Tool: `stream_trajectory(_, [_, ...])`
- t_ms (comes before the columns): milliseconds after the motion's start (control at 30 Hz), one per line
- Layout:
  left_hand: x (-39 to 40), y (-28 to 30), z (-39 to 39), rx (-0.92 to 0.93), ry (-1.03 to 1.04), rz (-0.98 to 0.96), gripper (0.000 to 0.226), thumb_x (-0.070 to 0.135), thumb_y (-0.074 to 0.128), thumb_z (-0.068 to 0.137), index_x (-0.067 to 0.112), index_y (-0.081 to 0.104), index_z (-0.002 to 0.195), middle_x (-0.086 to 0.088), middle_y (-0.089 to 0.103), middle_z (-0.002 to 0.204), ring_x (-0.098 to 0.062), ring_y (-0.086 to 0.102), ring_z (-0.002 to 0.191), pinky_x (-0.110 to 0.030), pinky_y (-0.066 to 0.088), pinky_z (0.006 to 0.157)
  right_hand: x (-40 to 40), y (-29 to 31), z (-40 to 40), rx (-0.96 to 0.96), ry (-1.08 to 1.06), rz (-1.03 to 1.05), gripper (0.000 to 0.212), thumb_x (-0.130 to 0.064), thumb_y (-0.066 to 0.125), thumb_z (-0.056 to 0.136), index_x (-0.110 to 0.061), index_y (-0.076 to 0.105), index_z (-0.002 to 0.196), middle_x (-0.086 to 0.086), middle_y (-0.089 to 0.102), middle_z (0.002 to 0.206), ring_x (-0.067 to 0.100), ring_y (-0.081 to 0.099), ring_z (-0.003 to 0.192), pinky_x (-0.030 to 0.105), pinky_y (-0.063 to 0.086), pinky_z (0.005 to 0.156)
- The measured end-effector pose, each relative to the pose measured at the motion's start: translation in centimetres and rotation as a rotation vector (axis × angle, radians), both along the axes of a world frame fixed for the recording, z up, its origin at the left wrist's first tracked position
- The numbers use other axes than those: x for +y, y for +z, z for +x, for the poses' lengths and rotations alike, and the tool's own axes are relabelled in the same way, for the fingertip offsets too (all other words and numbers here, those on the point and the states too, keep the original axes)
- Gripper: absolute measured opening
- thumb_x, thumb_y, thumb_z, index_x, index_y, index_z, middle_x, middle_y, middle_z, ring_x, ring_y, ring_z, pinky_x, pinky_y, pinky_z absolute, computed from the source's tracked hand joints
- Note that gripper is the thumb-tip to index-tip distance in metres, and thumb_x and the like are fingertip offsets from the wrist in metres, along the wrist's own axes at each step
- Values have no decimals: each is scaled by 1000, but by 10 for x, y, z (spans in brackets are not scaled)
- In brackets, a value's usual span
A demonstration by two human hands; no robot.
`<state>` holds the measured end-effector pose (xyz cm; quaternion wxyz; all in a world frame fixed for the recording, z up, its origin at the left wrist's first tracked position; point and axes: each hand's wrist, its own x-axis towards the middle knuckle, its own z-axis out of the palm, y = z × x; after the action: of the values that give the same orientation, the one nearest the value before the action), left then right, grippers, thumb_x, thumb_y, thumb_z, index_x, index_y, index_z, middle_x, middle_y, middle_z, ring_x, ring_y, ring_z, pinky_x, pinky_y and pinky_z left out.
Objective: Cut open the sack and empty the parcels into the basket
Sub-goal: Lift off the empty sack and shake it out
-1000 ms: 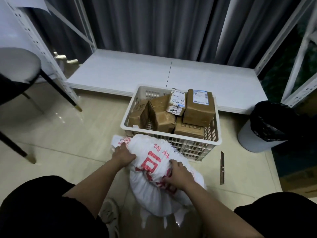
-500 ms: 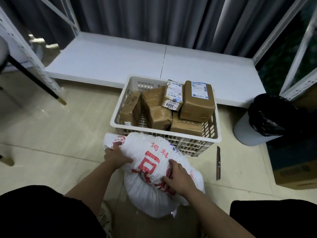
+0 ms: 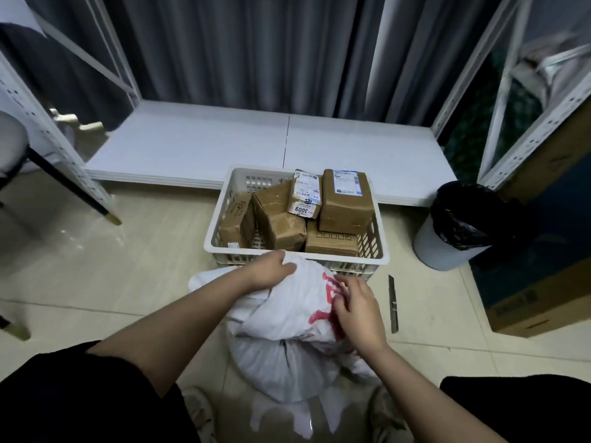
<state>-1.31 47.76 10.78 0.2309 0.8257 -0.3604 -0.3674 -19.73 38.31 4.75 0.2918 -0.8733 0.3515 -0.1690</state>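
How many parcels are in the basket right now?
5 show in the basket: far left, centre-left, the labelled one atop the middle, back right, front right. More may lie beneath.

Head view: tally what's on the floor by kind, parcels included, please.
Brown cardboard parcels visible in basket: 5
White plastic slatted basket: 1
White woven sack with red print: 1
Slim grey cutter knife: 1
White bin with black liner: 1
Total: 9

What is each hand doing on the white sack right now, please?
Left hand: grips a fold of the white woven sack with red print, beside the white plastic basket.
Right hand: fingers curled, bunching the sack's cloth.
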Motion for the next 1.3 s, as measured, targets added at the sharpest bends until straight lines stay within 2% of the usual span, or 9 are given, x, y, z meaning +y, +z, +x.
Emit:
stream_trajectory(100, [-10,34,-9,277,209,-155,16,20,52,94,10,60,84,-6,63,82,-13,59,68,-16,42,56,-5,45,-9,-187,79,-93,39,-47,49,86,-23,57,116,-8,56,114,11,51,110,34,40,93])
stream_trajectory(267, [-15,80,-5,764,432,-157,20,17,53,93,11,58,75,1,64,51,-10,59,44,-17,48,44,-12,93,-15,131,435,-187,102,-80,56,59,-31,25,144,-14,35,141,4,32,129,33,28,105])
stream_trajectory(367, [-8,105,-10,729,387,-153,17,22,56,92,12,57,79,1,61,51,-8,55,41,-16,45,43,-21,97,-7,85,277,-211,51,-51,61,80,-27,48,124,-1,60,123,22,54,115,34,41,89])
stream_trajectory(433, [-3,129,-21,392,176,-149,13,23,56,93,12,59,99,-3,67,86,-14,61,75,-23,47,72,-30,107,3,-9,134,-103,16,-36,55,91,-21,58,96,6,70,96,31,62,94,35,42,72])
stream_trajectory(567, [7,177,-39,-734,-208,16,69,69,44,83,25,41,137,0,44,139,-25,47,125,-35,37,101,-46,134,27,-33,136,65,22,-31,46,97,-20,63,90,7,70,98,29,62,94,38,47,80])
stream_trajectory(767, [26,193,-37,-973,-397,70,87,77,60,63,29,41,132,2,55,127,-23,55,115,-36,43,91,-67,174,55,14,187,163,29,-30,41,100,-20,57,77,-6,57,73,14,55,73,29,39,74])
stream_trajectory(967, [21,185,-11,-480,-108,-79,19,37,58,89,19,63,89,-5,69,98,-21,62,89,-28,45,70,-55,189,58,-137,122,-31,25,-43,51,92,-28,53,112,-7,56,113,12,54,105,40,42,97])
stream_trajectory(1067, [21,186,5,-22,190,-168,29,34,52,94,10,66,84,-5,71,81,-20,67,72,-27,53,69,-28,201,36,-275,258,-78,31,-45,51,91,-25,54,114,-9,57,114,6,55,102,38,47,96])
stream_trajectory(1300, [6,185,15,349,491,-146,21,17,48,96,2,57,109,-14,67,96,-28,64,85,-38,52,85,24,160,5,-69,526,-422,118,-77,63,61,-29,3,150,-4,4,159,8,3,143,40,1,116])
